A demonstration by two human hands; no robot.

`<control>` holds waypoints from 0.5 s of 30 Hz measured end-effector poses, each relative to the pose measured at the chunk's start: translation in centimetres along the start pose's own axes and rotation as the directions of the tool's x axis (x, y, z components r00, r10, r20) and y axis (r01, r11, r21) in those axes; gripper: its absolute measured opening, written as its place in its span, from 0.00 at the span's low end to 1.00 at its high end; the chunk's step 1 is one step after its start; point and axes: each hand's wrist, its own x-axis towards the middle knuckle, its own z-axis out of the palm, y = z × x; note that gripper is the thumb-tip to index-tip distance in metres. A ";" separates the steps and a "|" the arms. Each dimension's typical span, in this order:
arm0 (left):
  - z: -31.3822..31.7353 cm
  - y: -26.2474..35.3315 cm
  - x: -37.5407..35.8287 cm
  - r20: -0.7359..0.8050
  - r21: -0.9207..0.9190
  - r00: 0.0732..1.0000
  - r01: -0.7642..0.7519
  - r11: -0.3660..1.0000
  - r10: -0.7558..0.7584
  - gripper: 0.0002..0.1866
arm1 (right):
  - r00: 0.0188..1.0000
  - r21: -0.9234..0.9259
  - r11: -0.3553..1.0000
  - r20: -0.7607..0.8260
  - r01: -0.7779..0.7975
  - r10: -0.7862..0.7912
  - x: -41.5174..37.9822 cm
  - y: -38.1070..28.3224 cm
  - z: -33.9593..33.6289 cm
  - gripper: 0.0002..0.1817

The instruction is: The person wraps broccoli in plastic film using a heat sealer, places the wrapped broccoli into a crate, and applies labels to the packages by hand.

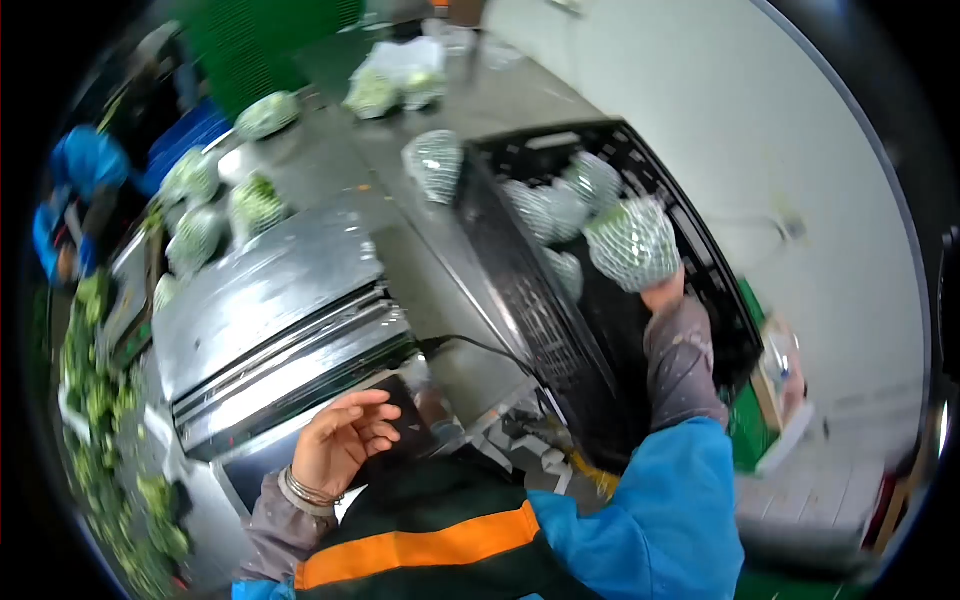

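Observation:
My right hand (664, 291) grips a green vegetable head in a white foam net (633, 244), which looks like cabbage. It is held over the black plastic crate (545, 280). Several similar netted heads (565, 207) lie inside the crate at its far end. Only part of my right hand shows beneath the head. My left hand (345, 437), with a bracelet at the wrist, is raised, fingers loosely bent and apart, with nothing in it. It is just in front of a metal wrapping machine (265, 300), near a dark flat panel (405, 415).
Several netted heads (195, 238) lie on the metal table behind the machine, and one (433, 165) stands beside the crate. A black cable (475, 343) runs toward the crate. Loose green vegetables (95, 400) are heaped at left. A person in blue (90, 165) works there. A white wall (720, 120) bounds the right.

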 end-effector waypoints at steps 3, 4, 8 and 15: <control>-2.0 -1.1 -1.7 -0.193 0.057 0.978 -0.071 0.996 0.080 0.16 | 0.994 -0.130 0.986 0.019 -0.107 0.110 5.3 6.4 -7.3 0.20; -2.6 -1.5 -2.7 -0.269 0.092 0.957 -0.084 0.992 0.106 0.14 | 0.989 -0.209 0.967 -0.027 -0.147 0.144 6.2 8.4 -9.0 0.20; -5.9 -2.0 -6.4 -0.477 0.129 0.868 -0.083 0.988 0.135 0.12 | 0.948 -0.620 0.752 -0.318 -0.224 0.020 9.5 11.3 -15.5 0.20; -11.7 -3.5 -10.1 -0.557 0.625 0.684 -0.030 0.780 0.472 0.14 | 0.649 -0.937 -0.237 0.349 0.256 -0.677 16.3 -2.5 -6.2 0.19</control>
